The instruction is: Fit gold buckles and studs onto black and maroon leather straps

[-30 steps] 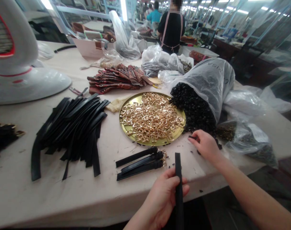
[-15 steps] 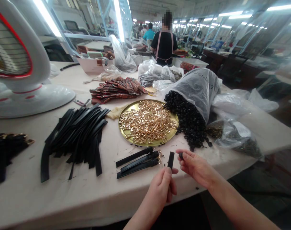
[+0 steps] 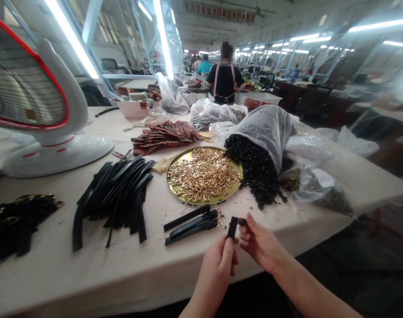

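My left hand is closed on a short black strap, whose end sticks up past the thumb. Pinched between the thumb and fingers of my right hand is a small black loop, right beside the strap's upper end; whether the two touch I cannot tell. Left of my hands lie several finished-looking black straps with gold buckles at their right ends. Behind them, a round gold tray bears a heap of gold buckles. Small black pieces spill from a plastic bag beside the tray.
A pile of long black straps lies left of the tray, with another dark bundle farther left. A fan stands at the back left. Reddish-brown strips lie behind the tray. Bagged parts sit at right. A person stands beyond the table.
My right hand has moved left and brought the loop up to the strap's end. The view has tilted up slightly and shifted left.
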Action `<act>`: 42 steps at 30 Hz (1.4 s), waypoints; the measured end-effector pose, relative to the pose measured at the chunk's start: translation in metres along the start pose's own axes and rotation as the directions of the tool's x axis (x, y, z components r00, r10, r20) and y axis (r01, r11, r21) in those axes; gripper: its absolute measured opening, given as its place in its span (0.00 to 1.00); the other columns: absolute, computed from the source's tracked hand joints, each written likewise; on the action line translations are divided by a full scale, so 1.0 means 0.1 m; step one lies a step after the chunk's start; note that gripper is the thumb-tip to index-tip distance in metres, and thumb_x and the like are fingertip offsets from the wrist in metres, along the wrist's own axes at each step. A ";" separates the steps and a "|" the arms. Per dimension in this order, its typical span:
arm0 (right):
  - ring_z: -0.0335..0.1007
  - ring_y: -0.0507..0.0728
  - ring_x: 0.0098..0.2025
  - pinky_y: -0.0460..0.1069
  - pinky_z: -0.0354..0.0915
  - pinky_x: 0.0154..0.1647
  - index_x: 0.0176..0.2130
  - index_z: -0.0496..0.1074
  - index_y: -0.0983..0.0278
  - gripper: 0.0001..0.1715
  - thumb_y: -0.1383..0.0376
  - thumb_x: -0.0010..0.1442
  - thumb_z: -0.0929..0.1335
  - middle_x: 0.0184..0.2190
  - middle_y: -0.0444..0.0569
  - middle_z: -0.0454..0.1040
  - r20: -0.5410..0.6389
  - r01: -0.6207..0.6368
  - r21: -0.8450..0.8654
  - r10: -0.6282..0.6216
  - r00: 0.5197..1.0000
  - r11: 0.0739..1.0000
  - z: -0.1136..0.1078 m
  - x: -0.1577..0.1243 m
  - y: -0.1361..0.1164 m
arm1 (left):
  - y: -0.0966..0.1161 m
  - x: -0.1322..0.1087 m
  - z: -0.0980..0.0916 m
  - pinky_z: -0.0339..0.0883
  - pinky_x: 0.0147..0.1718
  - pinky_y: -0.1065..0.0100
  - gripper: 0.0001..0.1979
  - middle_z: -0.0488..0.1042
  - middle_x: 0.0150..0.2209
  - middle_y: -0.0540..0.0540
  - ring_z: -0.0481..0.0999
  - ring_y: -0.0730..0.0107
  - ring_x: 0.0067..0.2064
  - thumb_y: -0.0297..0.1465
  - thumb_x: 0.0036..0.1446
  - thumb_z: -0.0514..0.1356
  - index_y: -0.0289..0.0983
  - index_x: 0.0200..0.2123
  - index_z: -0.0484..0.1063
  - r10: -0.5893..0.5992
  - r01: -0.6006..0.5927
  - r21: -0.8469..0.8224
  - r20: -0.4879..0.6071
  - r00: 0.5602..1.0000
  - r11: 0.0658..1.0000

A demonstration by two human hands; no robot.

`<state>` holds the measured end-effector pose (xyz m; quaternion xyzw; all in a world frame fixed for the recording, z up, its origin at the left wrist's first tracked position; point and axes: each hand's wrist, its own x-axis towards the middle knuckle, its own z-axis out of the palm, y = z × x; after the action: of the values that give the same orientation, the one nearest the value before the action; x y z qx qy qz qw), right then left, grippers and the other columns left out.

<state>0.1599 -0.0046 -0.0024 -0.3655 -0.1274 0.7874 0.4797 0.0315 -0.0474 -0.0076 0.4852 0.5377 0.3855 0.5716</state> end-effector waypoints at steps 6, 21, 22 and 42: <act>0.58 0.45 0.20 0.40 0.56 0.21 0.28 0.70 0.69 0.18 0.55 0.51 0.71 0.21 0.44 0.68 0.098 0.112 -0.279 -0.088 0.991 0.954 -0.05 -0.05 0.05 | -0.01 0.01 -0.05 0.56 0.18 0.73 0.18 0.64 0.19 0.54 0.63 0.75 0.18 0.41 0.60 0.44 0.35 0.37 0.66 0.009 -0.005 0.146 -0.028 1.000 0.989; 0.63 0.50 0.26 0.45 0.59 0.27 0.33 0.72 0.66 0.15 0.55 0.53 0.68 0.23 0.44 0.70 0.308 0.306 -0.883 -0.052 0.950 0.356 -0.28 0.03 -0.41 | 0.11 -0.02 -0.25 0.54 0.21 0.74 0.16 0.66 0.18 0.53 0.66 0.73 0.21 0.38 0.59 0.46 0.39 0.33 0.71 -0.127 0.035 0.357 0.235 0.964 0.934; 0.63 0.50 0.25 0.45 0.59 0.26 0.32 0.72 0.66 0.16 0.55 0.53 0.68 0.24 0.44 0.70 0.301 0.296 -0.877 -0.046 0.952 0.378 -0.28 0.04 -0.42 | 0.11 -0.01 -0.26 0.54 0.20 0.75 0.16 0.65 0.17 0.53 0.64 0.74 0.20 0.38 0.59 0.45 0.38 0.33 0.71 -0.138 0.054 0.334 0.235 0.962 0.941; 0.57 0.47 0.22 0.43 0.55 0.23 0.28 0.68 0.66 0.20 0.53 0.46 0.72 0.20 0.40 0.65 0.192 0.181 -0.738 -0.055 0.980 0.651 -0.18 0.16 -0.04 | 0.03 0.13 -0.23 0.58 0.23 0.71 0.25 0.66 0.21 0.54 0.65 0.72 0.21 0.38 0.60 0.43 0.36 0.59 0.47 -0.135 0.094 0.265 0.142 0.981 0.960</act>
<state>0.1704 0.0085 -0.0204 -0.4606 -0.5008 0.6569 0.3248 0.0101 -0.0306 -0.0065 0.5523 0.5632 0.2389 0.5662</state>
